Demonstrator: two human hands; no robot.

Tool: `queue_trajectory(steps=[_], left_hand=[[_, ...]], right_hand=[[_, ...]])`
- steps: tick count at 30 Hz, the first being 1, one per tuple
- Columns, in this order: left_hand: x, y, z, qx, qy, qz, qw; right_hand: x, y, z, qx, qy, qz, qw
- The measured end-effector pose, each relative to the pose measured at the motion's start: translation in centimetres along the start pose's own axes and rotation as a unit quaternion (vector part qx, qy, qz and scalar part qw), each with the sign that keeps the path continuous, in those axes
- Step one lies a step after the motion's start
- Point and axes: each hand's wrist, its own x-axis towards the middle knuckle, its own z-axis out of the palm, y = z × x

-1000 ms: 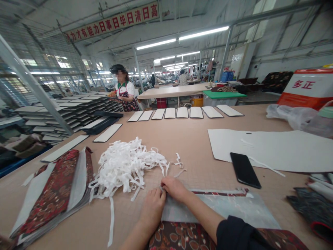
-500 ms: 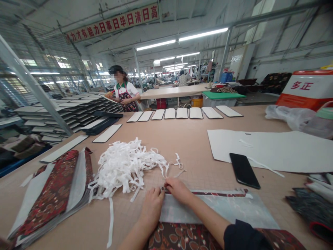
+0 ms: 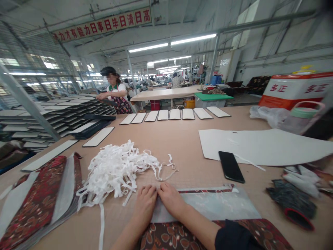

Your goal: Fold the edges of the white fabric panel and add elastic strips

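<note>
The left hand and right hand nearly meet on the pale-backed fabric's far left corner on the worktop, any pinch indiscernible, while the mint-lidded container hides its contents.

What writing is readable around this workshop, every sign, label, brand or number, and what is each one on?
"力才有能力日事日毕日清日高": red characters on the hanging banner; the character at its left end is too blurred to read.
"多正": red characters, on the white-and-orange box at right.
"多正": again on the same box, farther right.
No numbers are readable; any writing farther back is too small to tell.
</note>
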Motion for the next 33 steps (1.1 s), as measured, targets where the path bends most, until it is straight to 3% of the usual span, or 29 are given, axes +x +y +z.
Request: queue_trajectory(steps=[3,6,9,12,14,16,19,21,23,25,27,30,33], left_hand=[[0.7,0.0,-0.7,-0.015,-0.009,0.018,1.0],[1.8,-0.2,-0.7,-0.011,-0.03,0.015,0.999],[2.7,0.1,-0.7,-0.002,-0.006,0.025,1.0],[3.1,1.3,-2.0,-0.019,0.044,0.106,0.993],[2.8,2.3,-3.6,-0.05,0.046,0.158,0.985],[1.9,3.2,-5.3,-0.079,0.008,0.178,0.981],[0.1,4.3,-6.7,-0.125,-0.122,0.208,0.962],[-0.8,4.7,-6.8,-0.166,-0.231,0.213,0.935],[-0.9,5.1,-6.8,-0.228,-0.325,0.183,0.899],[0.0,5.5,-6.9,-0.299,-0.379,0.128,0.866],[1.7,5.9,-6.8,-0.341,-0.362,0.073,0.864],[4.5,6.9,-5.5,-0.324,-0.248,0.023,0.912],[6.4,7.8,-3.1,-0.265,-0.161,0.026,0.95]], right_hand=[[-2.0,2.1,-1.6,-0.023,-0.026,0.02,0.999],[-4.7,5.3,-3.6,-0.045,-0.067,0.086,0.993],[-8.0,7.9,-6.1,-0.063,-0.105,0.135,0.983],[-11.6,8.9,-9.5,-0.058,-0.139,0.132,0.98],[-13.9,8.8,-12.2,-0.032,-0.168,0.144,0.975],[-15.7,8.8,-14.8,0.014,-0.214,0.158,0.964],[-16.4,9.2,-16.9,0.11,-0.291,0.175,0.934],[-15.4,9.7,-16.1,0.129,-0.26,0.182,0.939],[-13.7,10.1,-13.8,0.105,-0.181,0.174,0.962],[-11.9,10.3,-10.9,0.073,-0.128,0.166,0.975],[-10.4,10.3,-8.5,0.037,-0.101,0.175,0.979],[-9.2,10.3,-6.7,0.002,-0.091,0.202,0.975],[-9.1,10.3,-6.4,-0.014,-0.099,0.2,0.975]])
